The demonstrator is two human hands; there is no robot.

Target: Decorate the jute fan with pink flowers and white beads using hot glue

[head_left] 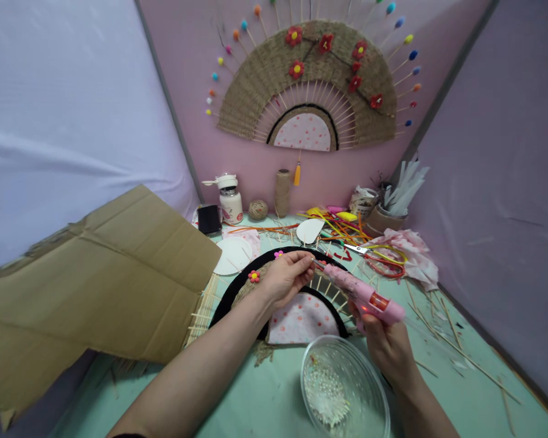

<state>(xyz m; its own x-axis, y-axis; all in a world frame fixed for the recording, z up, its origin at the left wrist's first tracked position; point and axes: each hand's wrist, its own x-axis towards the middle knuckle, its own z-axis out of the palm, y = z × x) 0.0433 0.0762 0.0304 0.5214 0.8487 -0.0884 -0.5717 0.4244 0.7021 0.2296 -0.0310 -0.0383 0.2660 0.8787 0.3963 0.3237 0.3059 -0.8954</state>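
My right hand is wrapped round the grip of a pink hot glue gun, whose nozzle points left. My left hand is pinched at the fingertips, right at the nozzle; whatever is between them is too small to make out. Beneath my left hand lies a fan-shaped craft piece with a black border, woven twine and thin sticks. A pink flower with a yellow centre sits on its left part, and its half-round base is white with red dots. In front stands a see-through plastic bowl holding small pearl beads.
A large cardboard sheet leans in from the left. Scissors, coloured pipe cleaners and crumpled tissue lie at back right. A white bottle and twine spool stand behind. A finished-looking fan hangs on the wall.
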